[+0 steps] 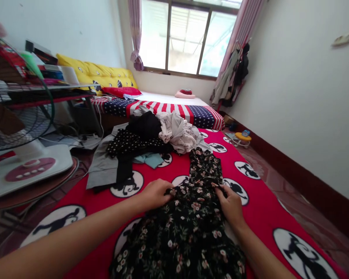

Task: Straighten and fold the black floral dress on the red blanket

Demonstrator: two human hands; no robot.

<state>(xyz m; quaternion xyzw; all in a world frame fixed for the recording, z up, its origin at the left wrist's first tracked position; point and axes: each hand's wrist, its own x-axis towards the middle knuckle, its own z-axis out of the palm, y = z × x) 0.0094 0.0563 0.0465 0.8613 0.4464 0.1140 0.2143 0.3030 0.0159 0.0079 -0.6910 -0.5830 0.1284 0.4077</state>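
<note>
A black floral dress [192,221] lies spread on a red blanket [261,205] printed with dark figures in white circles. Its narrow top points away from me and its wide skirt runs toward me. My left hand [158,192] pinches the dress at its left side, about waist height. On the opposite edge, my right hand [230,203] has fingers and thumb closed on the cloth. Just beyond the dress sits a heap of clothes, with a pale printed garment [177,131], a black polka-dot garment [133,142] and a grey garment [103,162].
A fan [29,166] stands at the left by a cluttered desk [75,87]. Behind the heap is a bed with a stars-and-stripes cover [174,110] and a yellow cushion [99,73]. Clothes hang [234,73] near the window; a small yellow stool [243,136] is at right.
</note>
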